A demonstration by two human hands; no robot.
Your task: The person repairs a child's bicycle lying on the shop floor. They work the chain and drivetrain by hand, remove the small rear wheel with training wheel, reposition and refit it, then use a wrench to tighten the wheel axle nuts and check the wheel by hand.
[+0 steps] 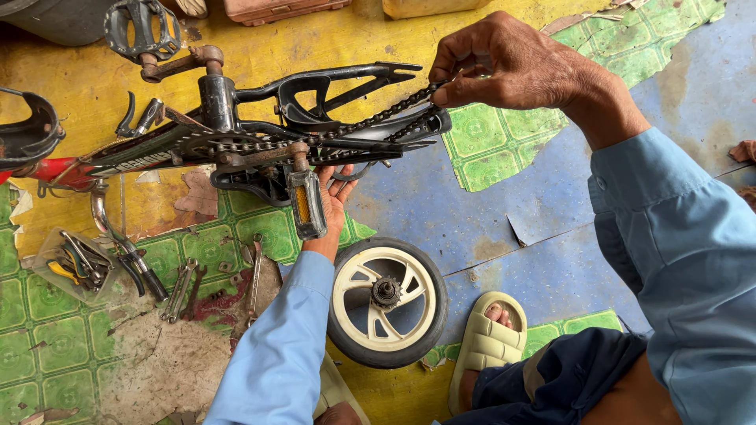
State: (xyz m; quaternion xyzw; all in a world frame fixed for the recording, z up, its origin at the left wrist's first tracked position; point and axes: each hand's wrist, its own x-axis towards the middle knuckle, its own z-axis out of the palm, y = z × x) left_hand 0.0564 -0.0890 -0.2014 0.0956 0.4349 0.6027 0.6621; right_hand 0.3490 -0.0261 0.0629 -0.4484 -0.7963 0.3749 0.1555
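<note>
A small bicycle frame (260, 118), black with a red front part, lies upside down on the floor without its rear wheel. My right hand (504, 67) pinches the black chain (386, 114) near the rear fork ends and holds it taut. My left hand (337, 197) reaches under the frame by the crank, its fingers behind the silver pedal (307, 205) and touching the frame's underside. The other pedal (143, 30) sticks up at the top left.
A detached small wheel (386, 301) with a cream rim lies on the floor below the frame. Wrenches (183, 290) and a clear tray of tools (75, 264) lie at the left. My sandalled foot (488, 342) rests at the bottom centre.
</note>
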